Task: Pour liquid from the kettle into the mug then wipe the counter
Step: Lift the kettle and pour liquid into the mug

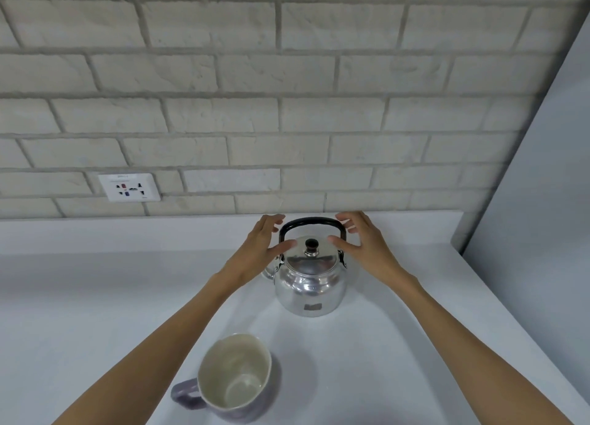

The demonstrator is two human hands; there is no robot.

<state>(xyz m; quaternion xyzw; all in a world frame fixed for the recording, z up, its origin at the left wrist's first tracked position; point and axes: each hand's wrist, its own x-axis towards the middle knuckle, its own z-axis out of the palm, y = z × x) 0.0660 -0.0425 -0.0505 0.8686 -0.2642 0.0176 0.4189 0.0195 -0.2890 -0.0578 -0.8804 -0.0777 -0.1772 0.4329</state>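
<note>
Hands (pixel 311 249) flank kettle (pixel 309 281), label (pixel 313 307) unreadable

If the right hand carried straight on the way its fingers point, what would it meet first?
Likely the kettle's black handle: the right hand points inward toward the kettle, fingertips beside the handle's right end, though depth is unclear.

Far wall of pale off-white rough-faced brick with grey mortar joints (pixel 242 73) fills the upper half of the view. White rectangular multi-socket outlet plate (pixel 129 187) is set low in the brick, left of centre, just above the counter's back edge. Smooth white countertop (pixel 95 297) runs left to right, with a low raised white upstand along the brick. Plain light-grey flat panel (pixel 549 185) closes the right side. Lighting is soft and even, with faint shadows.
</note>
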